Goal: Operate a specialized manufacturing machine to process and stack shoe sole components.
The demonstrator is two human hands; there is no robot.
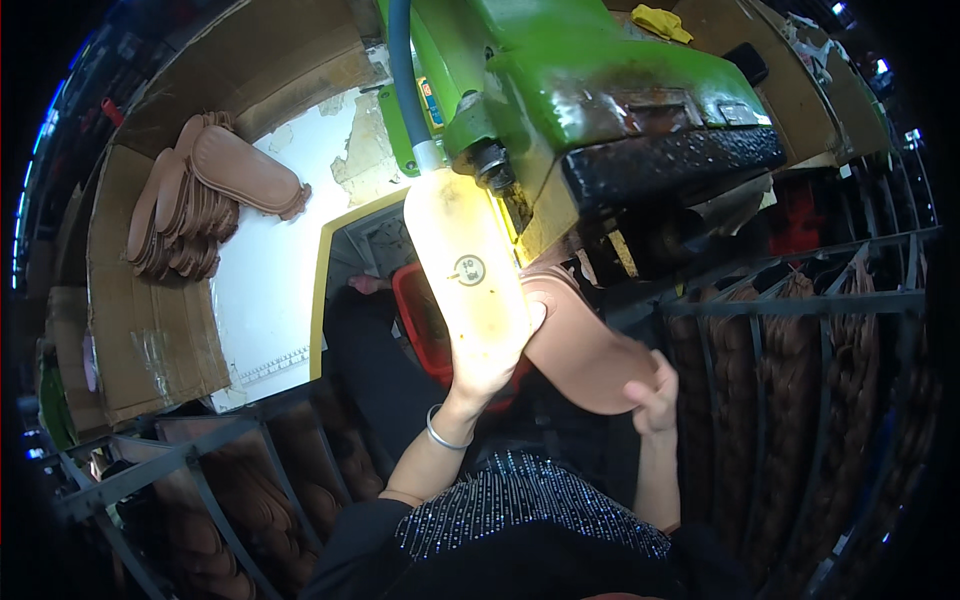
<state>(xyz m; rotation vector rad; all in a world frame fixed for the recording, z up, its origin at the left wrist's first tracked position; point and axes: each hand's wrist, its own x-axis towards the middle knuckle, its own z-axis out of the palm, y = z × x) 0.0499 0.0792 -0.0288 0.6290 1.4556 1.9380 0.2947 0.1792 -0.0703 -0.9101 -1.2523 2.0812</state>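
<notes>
My left hand [490, 365] grips the narrower end of a brown shoe insole [590, 350], its thumb lying on the top face. Part of that hand is hidden by a glowing, pale, elongated lamp head [465, 225] on a blue flexible neck. Fingers of my right hand [655, 395] close on the rounded lower right end of the insole, which is held tilted in the air in front of my body. More brown layers show behind its upper end. Just beyond stands a green machine [620, 90] with a dark, worn block on its front.
At the left, a stack of brown insoles [180, 205] lies on a white tabletop [265, 290] with cardboard walls [150, 345]. A red basket [410, 310] sits below the table opening. Metal racks [800, 305] hung with brown pieces flank me. A yellow cloth [660, 22] lies behind the machine.
</notes>
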